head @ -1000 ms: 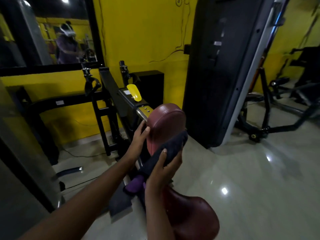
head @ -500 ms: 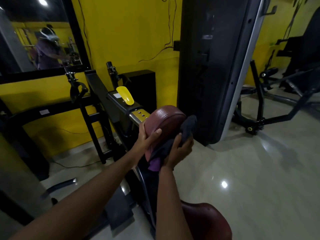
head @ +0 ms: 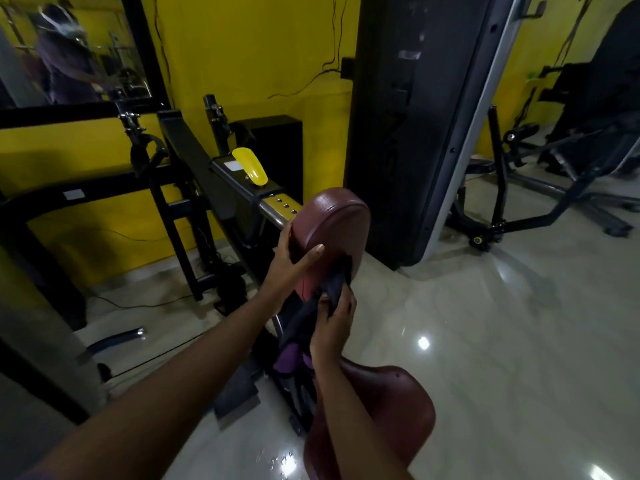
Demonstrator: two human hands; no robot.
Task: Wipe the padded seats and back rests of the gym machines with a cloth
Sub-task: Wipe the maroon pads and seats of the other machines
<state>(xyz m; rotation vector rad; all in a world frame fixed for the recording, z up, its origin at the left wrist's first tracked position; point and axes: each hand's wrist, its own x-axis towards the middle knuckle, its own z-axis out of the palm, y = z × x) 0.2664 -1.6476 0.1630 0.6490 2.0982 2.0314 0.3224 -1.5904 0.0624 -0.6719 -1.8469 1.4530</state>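
Observation:
A maroon padded back rest (head: 337, 223) stands upright at the centre of the head view. My left hand (head: 289, 259) grips its left edge, thumb across the front face. My right hand (head: 334, 318) holds a dark cloth with a purple part (head: 323, 299) pressed against the lower front of that pad; the cloth hangs down below my hand. The maroon padded seat (head: 394, 407) lies below, partly hidden by my right forearm.
A tall black weight-stack housing (head: 415, 126) stands just right of the pad. The machine's black frame with a yellow lever (head: 250, 166) is behind on the left. A mirror (head: 69, 46) hangs on the yellow wall. More machines (head: 554, 174) stand on the glossy tiled floor far right.
My right hand has drawn the cloth down from the pad's upper right side to its lower front. My left hand keeps its grip on the pad's left edge.

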